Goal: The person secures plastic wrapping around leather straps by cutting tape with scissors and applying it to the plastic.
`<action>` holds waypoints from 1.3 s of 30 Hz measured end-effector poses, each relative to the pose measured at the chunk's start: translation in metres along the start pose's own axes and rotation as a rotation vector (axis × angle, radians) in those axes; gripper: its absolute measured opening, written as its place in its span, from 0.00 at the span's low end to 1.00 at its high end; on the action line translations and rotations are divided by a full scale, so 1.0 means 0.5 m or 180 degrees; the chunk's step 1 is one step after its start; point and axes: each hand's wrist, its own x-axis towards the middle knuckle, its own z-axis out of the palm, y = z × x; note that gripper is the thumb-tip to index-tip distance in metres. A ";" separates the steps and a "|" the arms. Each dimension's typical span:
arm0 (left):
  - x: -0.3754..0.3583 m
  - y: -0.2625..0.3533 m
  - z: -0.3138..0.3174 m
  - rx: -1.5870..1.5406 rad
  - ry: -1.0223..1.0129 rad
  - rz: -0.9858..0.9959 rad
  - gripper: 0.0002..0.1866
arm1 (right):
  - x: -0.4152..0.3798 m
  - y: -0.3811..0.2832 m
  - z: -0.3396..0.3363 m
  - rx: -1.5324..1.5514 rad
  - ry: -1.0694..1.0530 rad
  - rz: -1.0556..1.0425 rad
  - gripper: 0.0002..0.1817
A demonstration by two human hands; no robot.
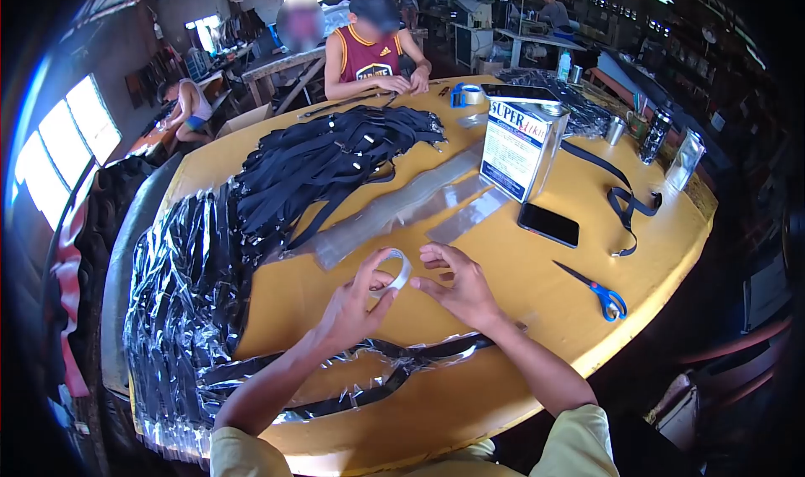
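My left hand [355, 303] grips a roll of clear tape [403, 271], its ring tilted up above the yellow table [335, 288]. Just right of the roll, my right hand [459, 288] is held with fingers apart and curved, holding nothing. Below both forearms lies a black strap in clear plastic wrap [394, 380], stretched across the near side of the table. On the left is a thick stack of plastic-wrapped black straps [180, 309]. Beyond it rests a heap of unwrapped black straps [335, 154] with small metal parts.
Blue-handled scissors [605, 297], a black phone [548, 224] and a large contact cement can [520, 145] stand or lie to the right. Flat clear plastic sleeves [465, 217] lie mid-table. A loose black strap [625, 200] curls at right. Across the table a person [373, 57] handles straps.
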 end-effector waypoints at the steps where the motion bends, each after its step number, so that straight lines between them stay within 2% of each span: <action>1: -0.011 0.014 -0.003 -0.0055 0.0087 0.0074 0.36 | -0.005 -0.008 0.003 0.0001 -0.0025 0.0000 0.29; 7: -0.055 0.064 -0.010 -0.0357 0.0280 0.0314 0.37 | -0.030 -0.042 0.010 0.0608 0.0008 -0.0344 0.26; 10: -0.066 0.072 -0.011 -0.0431 0.0341 0.0475 0.37 | -0.038 -0.055 0.005 0.0921 -0.0012 -0.0368 0.21; 15: -0.082 0.078 -0.014 -0.0479 0.0185 0.0524 0.41 | -0.047 -0.088 -0.004 -0.0102 0.0296 -0.1084 0.15; 17: -0.098 0.074 -0.004 -0.1190 0.0016 0.0358 0.42 | -0.060 -0.091 -0.003 -0.0390 0.0304 -0.1179 0.15; 18: -0.099 0.074 -0.003 -0.1186 0.0025 0.0353 0.42 | -0.060 -0.092 -0.003 -0.0682 0.0328 -0.1298 0.16; 21: -0.104 0.068 0.002 -0.1358 -0.0107 0.0239 0.43 | -0.063 -0.112 -0.001 -0.0908 0.0249 -0.1345 0.15; 23: -0.104 0.052 0.009 -0.1000 0.0030 0.0648 0.43 | -0.054 -0.110 0.005 -0.0852 0.0328 -0.1491 0.15; 27: -0.095 0.058 0.018 -0.1098 0.0233 0.0724 0.41 | -0.028 -0.119 0.008 -0.0731 0.0500 -0.1663 0.15; 31: -0.093 0.064 0.020 -0.1203 0.0243 0.0421 0.38 | -0.024 -0.128 0.005 -0.0841 0.0366 -0.1646 0.19; 33: -0.088 0.077 0.012 -0.1158 0.0212 0.0239 0.37 | -0.022 -0.130 -0.004 -0.1346 0.0342 -0.2022 0.21; 39: -0.080 0.080 0.014 -0.0696 0.0137 -0.0113 0.35 | -0.048 -0.131 -0.006 -0.1554 0.0255 -0.2080 0.25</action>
